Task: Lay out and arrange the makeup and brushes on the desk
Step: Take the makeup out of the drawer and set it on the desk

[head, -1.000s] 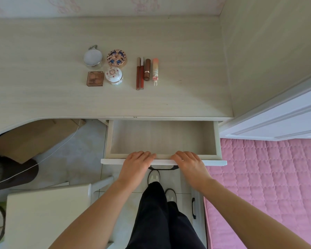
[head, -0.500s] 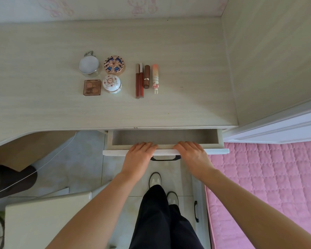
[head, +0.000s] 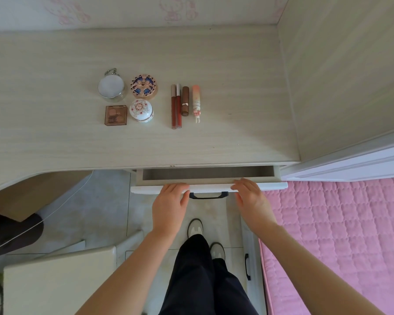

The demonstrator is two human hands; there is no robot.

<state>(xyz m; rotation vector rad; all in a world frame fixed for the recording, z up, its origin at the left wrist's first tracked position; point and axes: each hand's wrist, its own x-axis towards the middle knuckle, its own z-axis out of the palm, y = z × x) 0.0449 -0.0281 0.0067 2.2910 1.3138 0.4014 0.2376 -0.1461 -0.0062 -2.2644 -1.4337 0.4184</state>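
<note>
- Head view: left hand [head: 170,205] and right hand [head: 251,201], fingers straight and grasping nothing, press the drawer front [head: 272,185] either side of its handle [head: 208,195]. The front runs crosswise, so closing likely means pushing straight ahead.
- The makeup [head: 143,111] lies arranged on the surface [head: 55,137], beyond the drawer.

You have open desk [head: 43,110] at frame left, and again between the lip tubes [head: 185,101] and the cabinet wall [head: 350,76] at right. Four compacts [head: 143,87] block centre-left; a narrow lane separates them from the tubes.
</note>
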